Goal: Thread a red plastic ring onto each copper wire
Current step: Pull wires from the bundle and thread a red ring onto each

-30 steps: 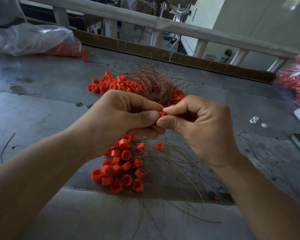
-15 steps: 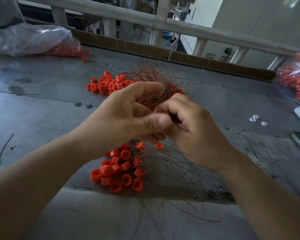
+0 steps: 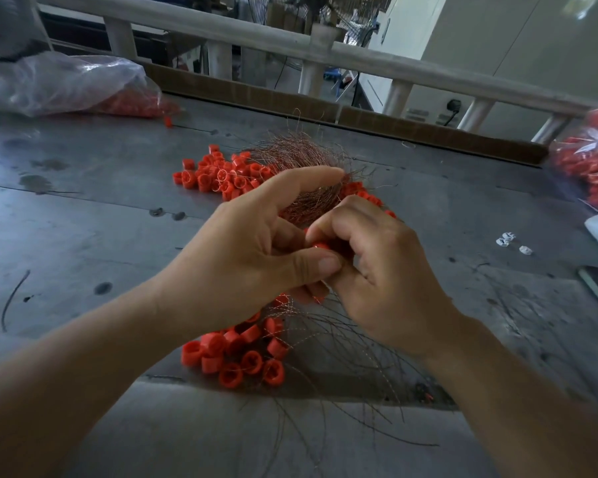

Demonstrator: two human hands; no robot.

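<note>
Near side of the copper wire tangle (image 3: 297, 157): right hand (image 3: 387, 281) now curls tight round the red ring (image 3: 321, 245), left hand (image 3: 235, 260) has lifted its index, thumb pinching something hidden, so threading seems under way

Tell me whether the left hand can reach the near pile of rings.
Probably yes: the near pile lies uncovered just below the left hand, only loose copper wires crossing its edge. But that hand is busy pinching a red ring.

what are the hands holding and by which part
One red ring, pinched by its outer wall between the thumb of the left hand and the fingers of the right hand. Whether one of the copper wires is pinched too cannot be told.
</note>
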